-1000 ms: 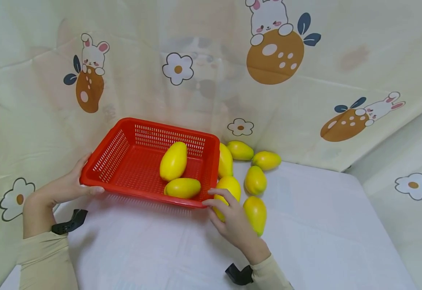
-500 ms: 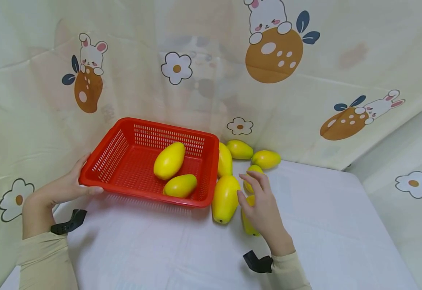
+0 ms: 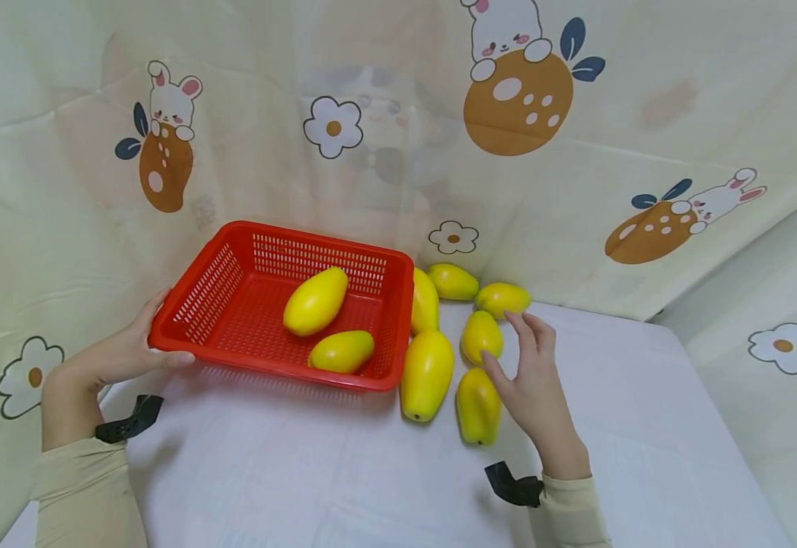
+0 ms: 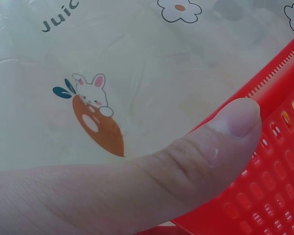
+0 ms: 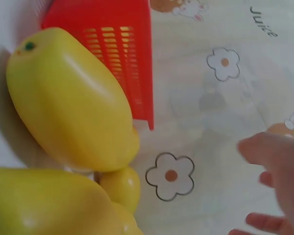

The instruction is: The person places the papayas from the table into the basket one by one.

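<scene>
A red plastic basket [image 3: 230, 358] stands tilted toward the viewer, with two yellow mangoes inside: a larger mango [image 3: 316, 301] and a smaller mango [image 3: 341, 352]. My left hand [image 3: 120, 352] grips its front left corner; the thumb lies along the rim in the left wrist view, and the other fingers are mostly hidden. My right hand [image 3: 531, 380], empty and with fingers apart, hovers just right of a round mango [image 3: 482, 339] and a mango nearer the front [image 3: 479, 407]. In the right wrist view that hand [image 5: 279, 181] is at the right edge, apart from the mangoes.
Beside the basket's right wall lie a long mango [image 3: 427, 377] and a partly hidden mango [image 3: 425, 303]. Two more, a back mango [image 3: 453, 282] and its neighbour [image 3: 502, 301], lie by the printed curtain [image 3: 384, 183]. A white cloth covers the table [image 3: 288, 472].
My right hand has moved from the basket's front right corner to the right, past the mangoes. The larger mango in the basket has rolled left. My left hand stays put.
</scene>
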Action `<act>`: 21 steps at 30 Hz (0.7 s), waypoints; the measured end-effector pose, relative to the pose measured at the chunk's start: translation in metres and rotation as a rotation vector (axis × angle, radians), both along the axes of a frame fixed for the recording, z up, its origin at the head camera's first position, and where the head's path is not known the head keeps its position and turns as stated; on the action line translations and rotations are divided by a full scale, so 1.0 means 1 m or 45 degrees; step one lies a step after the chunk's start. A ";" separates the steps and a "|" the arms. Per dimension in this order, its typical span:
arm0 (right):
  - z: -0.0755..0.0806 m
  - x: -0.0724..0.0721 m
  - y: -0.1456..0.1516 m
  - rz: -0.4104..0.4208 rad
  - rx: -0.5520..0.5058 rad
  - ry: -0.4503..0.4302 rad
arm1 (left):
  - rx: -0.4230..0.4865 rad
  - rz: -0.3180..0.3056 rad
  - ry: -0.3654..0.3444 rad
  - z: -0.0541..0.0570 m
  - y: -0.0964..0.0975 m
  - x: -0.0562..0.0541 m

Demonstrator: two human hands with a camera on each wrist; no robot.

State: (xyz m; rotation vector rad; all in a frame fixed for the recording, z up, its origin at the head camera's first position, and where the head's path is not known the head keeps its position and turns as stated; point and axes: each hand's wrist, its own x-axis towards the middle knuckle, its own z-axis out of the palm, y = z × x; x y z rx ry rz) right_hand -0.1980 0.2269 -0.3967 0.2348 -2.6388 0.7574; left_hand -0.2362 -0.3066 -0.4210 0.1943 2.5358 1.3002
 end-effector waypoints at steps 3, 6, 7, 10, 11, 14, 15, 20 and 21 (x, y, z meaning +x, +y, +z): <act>0.003 0.001 0.006 -0.018 0.035 -0.141 | -0.009 0.000 0.003 -0.001 0.000 0.000; 0.005 0.001 0.011 -0.037 0.079 -0.319 | -0.008 -0.003 0.008 0.000 0.000 -0.001; 0.006 0.001 0.013 -0.040 0.097 -0.380 | -0.009 -0.005 0.010 0.000 0.000 -0.001; 0.005 0.001 0.017 -0.022 0.154 -0.547 | -0.002 -0.008 0.010 0.002 0.001 0.000; 0.003 0.001 0.019 -0.006 0.180 -0.596 | -0.001 -0.008 0.006 0.002 0.001 0.000; -0.002 0.001 0.022 0.059 0.236 -0.734 | 0.006 -0.006 -0.001 0.003 0.002 0.001; -0.005 0.000 0.023 0.082 0.248 -0.782 | 0.007 -0.005 -0.002 0.003 0.002 0.001; -0.017 -0.002 0.025 0.172 0.245 -0.908 | 0.009 -0.006 0.004 0.002 0.002 0.001; -0.019 -0.003 0.024 0.186 0.242 -0.907 | 0.008 -0.007 0.006 0.002 0.002 0.001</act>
